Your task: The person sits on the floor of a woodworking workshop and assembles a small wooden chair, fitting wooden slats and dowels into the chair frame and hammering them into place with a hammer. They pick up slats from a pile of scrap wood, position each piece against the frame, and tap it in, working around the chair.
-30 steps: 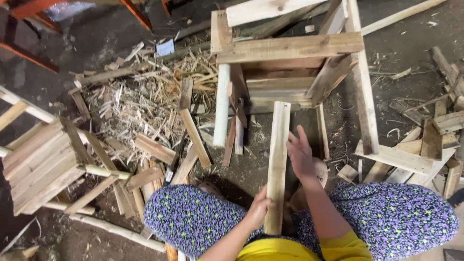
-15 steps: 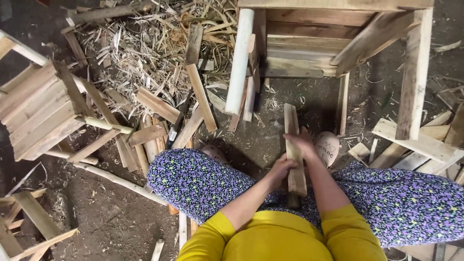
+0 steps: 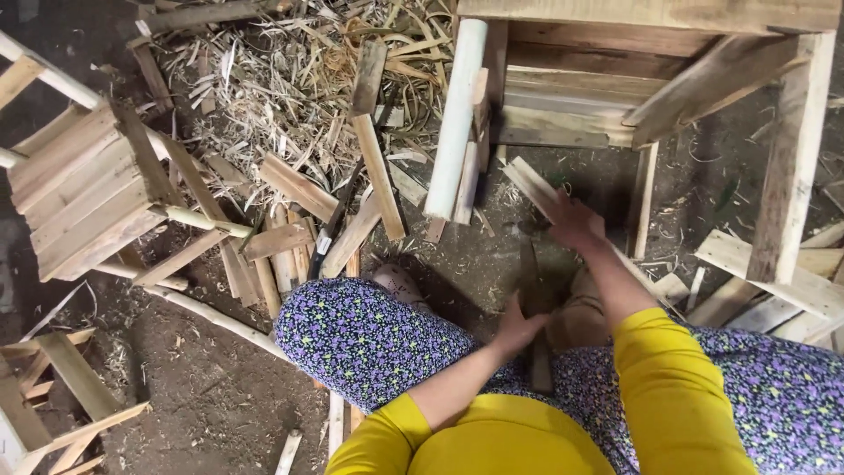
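My right hand (image 3: 573, 222) is stretched forward and closed on a pale wooden slat (image 3: 529, 180), which lies at a slant low over the dirt floor in front of my knees. The hand is blurred by motion. My left hand (image 3: 517, 327) sits between my knees in flowered trousers, its fingers around a narrow dark wooden strip (image 3: 529, 273) that stands upright there. Its lower end is hidden between my legs.
A large open wooden frame (image 3: 791, 158) stands right in front. A pale round pole (image 3: 455, 114) leans beside it. Shavings and loose slats (image 3: 290, 185) cover the floor at left, next to a small slatted stool (image 3: 79, 189). More boards (image 3: 774, 281) lie at right.
Both hands held one upright slat between the knees. The right hand has since swung forward and to the right with a pale slat, while the left hand stays low between the knees.
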